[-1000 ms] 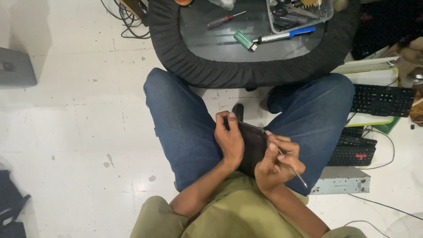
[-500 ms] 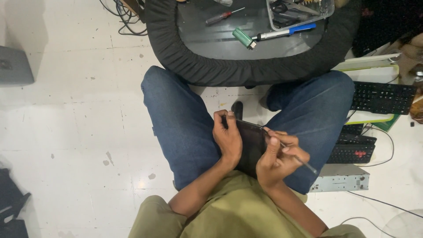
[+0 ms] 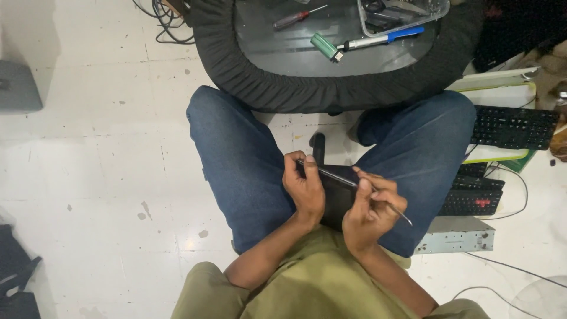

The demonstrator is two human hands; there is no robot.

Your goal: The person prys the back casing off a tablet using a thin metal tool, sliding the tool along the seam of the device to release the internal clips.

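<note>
Your left hand [image 3: 305,190] grips the black device [image 3: 336,195] on your lap; your right hand [image 3: 371,210] pinches a thin metal tool [image 3: 354,184] against its edge. The device looks unopened.

A dark flat device [image 3: 335,192] is gripped over the lap by the left hand [image 3: 305,189], while a thin metal tool [image 3: 354,184] is pinched against its edge by the right hand [image 3: 369,210].
</note>
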